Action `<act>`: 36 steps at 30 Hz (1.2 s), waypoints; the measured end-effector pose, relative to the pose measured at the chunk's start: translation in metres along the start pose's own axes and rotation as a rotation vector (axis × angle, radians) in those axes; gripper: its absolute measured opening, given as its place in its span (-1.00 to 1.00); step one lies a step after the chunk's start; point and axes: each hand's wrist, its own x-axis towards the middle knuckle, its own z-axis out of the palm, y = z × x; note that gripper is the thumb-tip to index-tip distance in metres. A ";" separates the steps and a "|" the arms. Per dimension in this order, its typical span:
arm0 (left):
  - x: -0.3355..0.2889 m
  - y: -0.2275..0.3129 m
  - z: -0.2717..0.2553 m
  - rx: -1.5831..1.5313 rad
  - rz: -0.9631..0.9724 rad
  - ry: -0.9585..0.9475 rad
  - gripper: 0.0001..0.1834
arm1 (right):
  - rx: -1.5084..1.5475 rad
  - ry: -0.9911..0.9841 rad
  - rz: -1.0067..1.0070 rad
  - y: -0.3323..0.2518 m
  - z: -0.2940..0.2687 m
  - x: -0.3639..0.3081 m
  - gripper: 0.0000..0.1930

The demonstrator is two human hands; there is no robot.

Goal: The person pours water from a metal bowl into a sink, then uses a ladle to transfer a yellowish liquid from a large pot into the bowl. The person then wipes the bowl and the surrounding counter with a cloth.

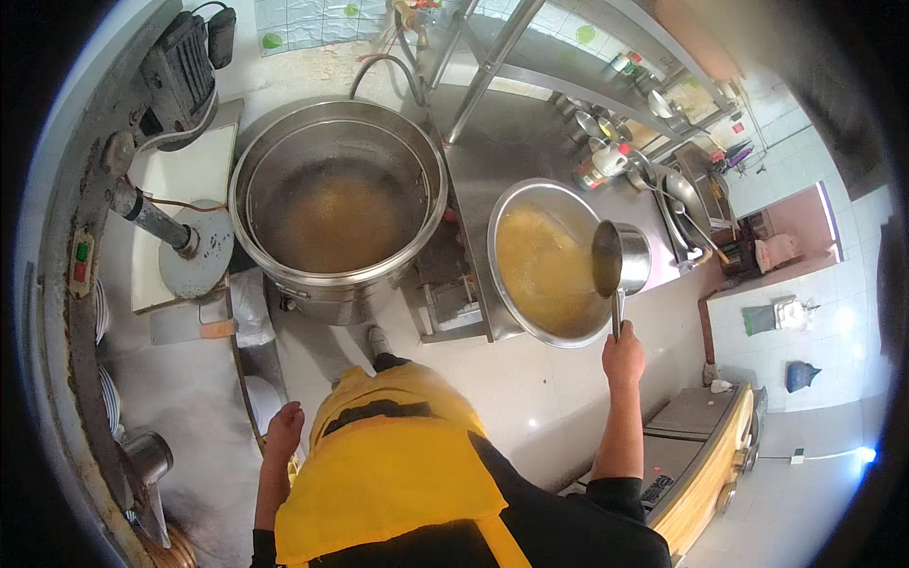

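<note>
My right hand [623,356] is closed round the handle of a deep metal ladle [636,259]. The ladle is tilted, its mouth facing left, over the right side of a wide steel basin [496,275]. Cloudy yellowish broth [544,275] fills much of this basin, which sits on the steel counter. To its left stands a large steel stockpot [242,220] with brownish liquid [343,216] low inside. My left hand [283,431] hangs by my left side, fingers curled and nothing seen in them, near the edge of the left-hand worktop.
A cleaver [189,328] lies on the left worktop [180,388], beside a machine with a round plate [196,260]. Behind the basin are a plastic bottle [603,163], bowls and a wok [684,194] under a steel shelf [568,80]. A low cabinet [705,473] stands at right.
</note>
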 end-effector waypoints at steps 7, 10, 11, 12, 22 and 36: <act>0.004 0.000 0.003 -0.119 -0.040 -0.025 -0.64 | 0.019 0.038 -0.011 -0.015 0.040 -0.008 -0.58; -0.006 0.003 -0.002 -0.126 -0.076 -0.017 -0.63 | 0.193 0.063 -0.069 -0.040 0.044 0.000 -0.56; -0.009 -0.003 0.001 -0.128 -0.080 0.011 -0.63 | 0.275 0.068 -0.060 -0.056 0.038 0.006 -0.55; -0.011 -0.007 -0.001 -0.119 -0.083 0.035 -0.63 | 0.360 0.067 -0.040 -0.071 0.036 0.009 -0.55; -0.045 -0.022 0.000 -0.139 -0.251 0.235 -0.64 | 1.137 -0.758 -0.212 -0.388 0.096 0.088 -0.85; -0.163 -0.051 0.093 -0.332 -0.578 0.536 -0.71 | -0.661 -0.807 -1.143 -0.552 0.369 0.106 -0.77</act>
